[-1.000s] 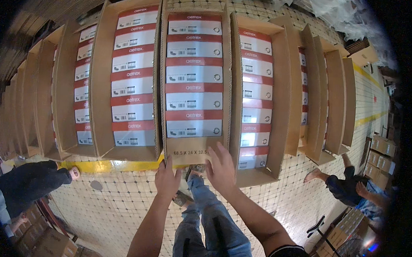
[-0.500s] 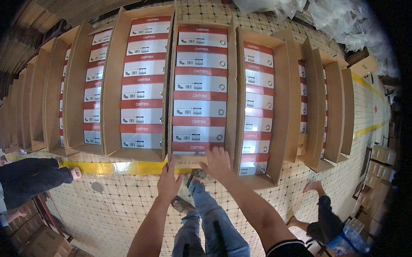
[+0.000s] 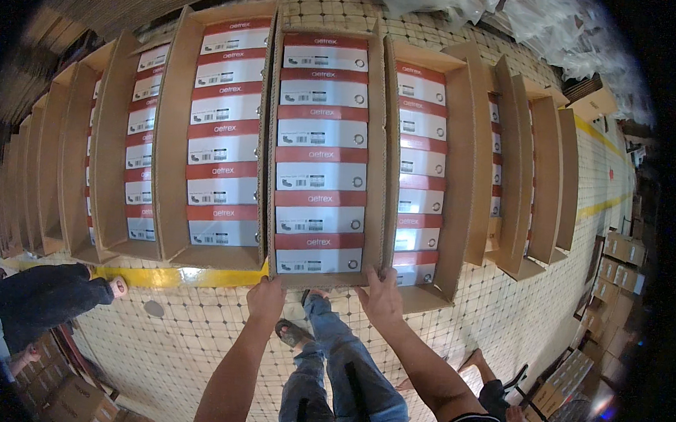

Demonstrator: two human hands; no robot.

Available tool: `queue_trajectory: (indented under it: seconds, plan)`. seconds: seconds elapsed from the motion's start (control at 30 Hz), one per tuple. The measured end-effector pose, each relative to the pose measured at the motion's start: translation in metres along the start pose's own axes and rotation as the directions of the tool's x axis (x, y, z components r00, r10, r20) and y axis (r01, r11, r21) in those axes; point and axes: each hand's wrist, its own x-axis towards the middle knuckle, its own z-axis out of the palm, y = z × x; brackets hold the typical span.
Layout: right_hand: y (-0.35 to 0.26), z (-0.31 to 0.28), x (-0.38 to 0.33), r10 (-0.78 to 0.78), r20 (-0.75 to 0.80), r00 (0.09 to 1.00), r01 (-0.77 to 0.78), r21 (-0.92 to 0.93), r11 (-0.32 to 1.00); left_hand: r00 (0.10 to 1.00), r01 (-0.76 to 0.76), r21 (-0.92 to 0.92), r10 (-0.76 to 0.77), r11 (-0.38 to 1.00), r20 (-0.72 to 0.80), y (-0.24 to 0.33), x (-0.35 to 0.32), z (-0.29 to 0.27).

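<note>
Since earlier frame, both hands shifted right along near edge of centre carton [image 3: 322,146], row of cartons now nearer in view. Carton lies open on tiled floor [image 3: 196,340], packed with red-and-white boxes [image 3: 321,176] in single column. Left hand [image 3: 266,298] grasping near-left corner, right hand [image 3: 382,296] grasping near-right corner; grip at corners likely for squaring carton against neighbours. Neighbouring cartons [image 3: 212,145] touching both sides, no gap. Yellow floor line [image 3: 177,277] just beside near edge. Open floor behind, own legs [image 3: 339,362] there. Another person [image 3: 40,300] at left, well apart.
</note>
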Motion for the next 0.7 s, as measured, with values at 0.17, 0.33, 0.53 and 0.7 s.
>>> queue_trajectory:
  seconds: [0.17, 0.33, 0.53, 0.7]
  plan:
    - [0.02, 0.019, 0.024, 0.057, 0.306, 0.95, 0.01, -0.214, 0.977, 0.993, -0.111, 0.096, 0.107, 0.989, 0.052, -0.01, 0.007, -0.005]
    - [0.027, -0.039, 0.033, -0.144, 0.391, 0.909, 0.284, -0.328, 0.901, 0.981, -0.191, 0.086, 0.186, 0.978, 0.061, 0.003, 0.004, -0.071]
    - [-0.011, -0.241, 0.067, -0.441, 0.078, 0.894, 0.447, -0.207, 0.87, 0.965, -0.258, 0.044, 0.26, 0.965, -0.048, 0.033, 0.022, -0.268]
    - [-0.05, -0.36, 0.159, -0.498, -0.44, 0.747, 0.461, -0.196, 0.865, 0.797, -0.48, -0.02, 0.427, 0.877, -0.427, 0.068, 0.102, -0.421]
